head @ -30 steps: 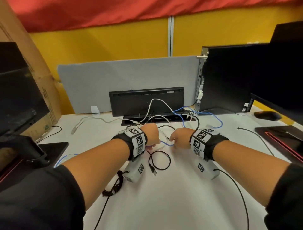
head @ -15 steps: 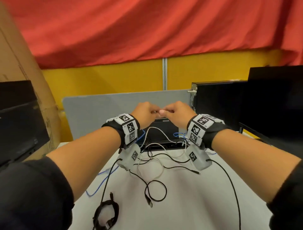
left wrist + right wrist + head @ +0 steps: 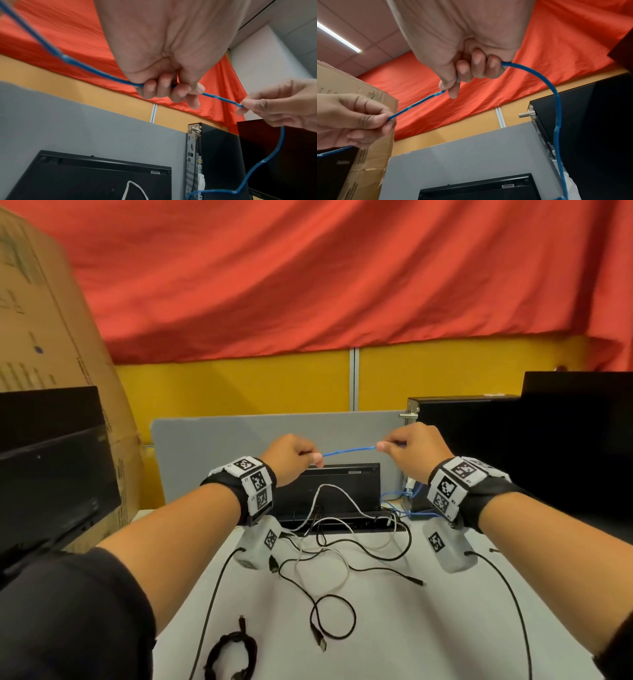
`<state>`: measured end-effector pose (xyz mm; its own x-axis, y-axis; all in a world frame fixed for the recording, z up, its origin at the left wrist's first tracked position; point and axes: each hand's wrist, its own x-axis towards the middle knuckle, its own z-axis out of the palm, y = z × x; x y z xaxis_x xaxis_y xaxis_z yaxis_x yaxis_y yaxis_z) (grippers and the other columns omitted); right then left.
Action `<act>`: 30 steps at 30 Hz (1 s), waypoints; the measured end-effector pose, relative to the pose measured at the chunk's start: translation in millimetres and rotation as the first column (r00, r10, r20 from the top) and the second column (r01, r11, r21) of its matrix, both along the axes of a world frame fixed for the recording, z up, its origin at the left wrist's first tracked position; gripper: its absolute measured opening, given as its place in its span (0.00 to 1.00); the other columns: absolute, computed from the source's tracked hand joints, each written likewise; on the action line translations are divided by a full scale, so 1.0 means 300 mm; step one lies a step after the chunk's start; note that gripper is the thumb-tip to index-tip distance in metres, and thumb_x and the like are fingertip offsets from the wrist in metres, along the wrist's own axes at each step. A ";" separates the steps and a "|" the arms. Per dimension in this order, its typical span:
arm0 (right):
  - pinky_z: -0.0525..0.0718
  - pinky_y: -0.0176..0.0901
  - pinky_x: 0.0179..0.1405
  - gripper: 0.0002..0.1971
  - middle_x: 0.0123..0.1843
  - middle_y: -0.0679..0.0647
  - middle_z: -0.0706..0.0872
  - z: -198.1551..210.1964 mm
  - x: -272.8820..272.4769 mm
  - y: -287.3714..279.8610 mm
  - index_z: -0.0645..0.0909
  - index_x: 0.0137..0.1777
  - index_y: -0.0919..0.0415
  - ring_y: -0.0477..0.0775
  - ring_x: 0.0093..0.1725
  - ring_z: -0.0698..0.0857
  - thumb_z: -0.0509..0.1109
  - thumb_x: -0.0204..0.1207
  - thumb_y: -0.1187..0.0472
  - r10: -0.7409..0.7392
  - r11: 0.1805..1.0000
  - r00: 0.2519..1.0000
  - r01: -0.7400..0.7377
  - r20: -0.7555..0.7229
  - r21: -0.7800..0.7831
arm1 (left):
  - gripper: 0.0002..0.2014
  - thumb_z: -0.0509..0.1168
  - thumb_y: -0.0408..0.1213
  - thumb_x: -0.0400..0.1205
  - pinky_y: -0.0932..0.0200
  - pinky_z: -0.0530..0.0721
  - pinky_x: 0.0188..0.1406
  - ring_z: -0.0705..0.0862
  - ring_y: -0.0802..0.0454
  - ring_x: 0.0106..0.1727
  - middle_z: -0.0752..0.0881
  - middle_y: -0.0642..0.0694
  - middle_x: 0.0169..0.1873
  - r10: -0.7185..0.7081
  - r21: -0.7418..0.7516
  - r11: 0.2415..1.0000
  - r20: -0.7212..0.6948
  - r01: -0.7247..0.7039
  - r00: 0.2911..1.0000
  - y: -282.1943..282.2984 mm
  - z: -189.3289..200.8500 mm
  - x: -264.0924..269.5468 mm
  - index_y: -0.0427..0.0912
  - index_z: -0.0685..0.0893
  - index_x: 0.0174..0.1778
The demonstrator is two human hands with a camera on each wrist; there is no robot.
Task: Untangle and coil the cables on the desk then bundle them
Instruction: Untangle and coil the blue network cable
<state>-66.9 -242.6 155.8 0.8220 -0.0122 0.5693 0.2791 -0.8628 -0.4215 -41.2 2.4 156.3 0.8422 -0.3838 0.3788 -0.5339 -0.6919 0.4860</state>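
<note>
A thin blue cable (image 3: 347,451) is stretched taut in the air between both hands, above the back of the desk. My left hand (image 3: 294,457) grips it with curled fingers (image 3: 164,89). My right hand (image 3: 407,450) pinches it between thumb and fingers (image 3: 453,81); from there the blue cable (image 3: 556,108) arcs down toward the black computer tower (image 3: 462,453). On the white desk (image 3: 394,628) below lie tangled black cables (image 3: 332,616) and a white cable (image 3: 329,491). A coiled black cable (image 3: 231,655) lies at the near left.
A black cable box (image 3: 329,491) stands at the back before a grey divider (image 3: 212,446). A dark monitor (image 3: 51,474) and cardboard box (image 3: 41,337) are on the left. Another dark monitor (image 3: 582,440) is on the right. Camera leads run from both wrists.
Both hands rose from the desk with the blue cable, met in the air, then drew apart, pulling a length of it straight between them.
</note>
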 end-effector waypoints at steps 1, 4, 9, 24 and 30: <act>0.86 0.47 0.47 0.12 0.42 0.53 0.90 -0.002 -0.002 -0.012 0.90 0.48 0.55 0.53 0.44 0.86 0.69 0.80 0.49 -0.026 1.000 1.000 0.026 0.009 0.004 | 0.12 0.62 0.39 0.87 0.63 0.69 0.30 0.72 0.57 0.28 0.77 0.52 0.26 0.011 0.005 1.000 0.000 -0.011 1.000 0.011 -0.002 0.003 0.41 0.90 0.47; 0.88 0.49 0.45 0.12 0.38 0.52 0.89 -0.009 -0.008 -0.057 0.90 0.45 0.53 0.52 0.41 0.86 0.69 0.80 0.48 -0.095 0.995 0.995 0.094 0.032 0.022 | 0.12 0.62 0.39 0.86 0.62 0.69 0.30 0.72 0.56 0.28 0.77 0.51 0.26 0.067 0.000 0.998 0.011 -0.067 0.998 0.061 -0.010 0.020 0.41 0.90 0.46; 0.78 0.38 0.27 0.12 0.29 0.48 0.85 -0.040 -0.020 -0.122 0.87 0.40 0.50 0.49 0.30 0.83 0.67 0.80 0.47 -0.209 0.978 0.977 0.207 0.047 0.034 | 0.12 0.63 0.39 0.86 0.61 0.71 0.32 0.73 0.52 0.31 0.78 0.45 0.30 0.135 -0.031 0.990 0.028 -0.134 0.990 0.117 -0.022 0.040 0.39 0.90 0.46; 0.84 0.45 0.35 0.12 0.34 0.52 0.85 -0.158 -0.019 -0.213 0.85 0.40 0.50 0.53 0.35 0.84 0.64 0.81 0.51 -0.364 0.926 0.913 0.377 -0.183 0.037 | 0.14 0.62 0.41 0.86 0.58 0.75 0.36 0.77 0.51 0.32 0.80 0.50 0.28 0.124 0.026 0.992 0.074 -0.126 0.990 0.164 -0.076 0.076 0.53 0.84 0.34; 0.86 0.53 0.45 0.09 0.46 0.61 0.86 -0.117 -0.056 -0.055 0.81 0.51 0.63 0.60 0.44 0.85 0.59 0.78 0.67 -0.228 0.974 0.948 0.224 -0.220 -0.045 | 0.13 0.62 0.43 0.86 0.61 0.72 0.30 0.74 0.54 0.28 0.78 0.52 0.25 0.068 0.039 0.997 0.075 -0.071 0.995 0.077 -0.076 0.048 0.51 0.86 0.37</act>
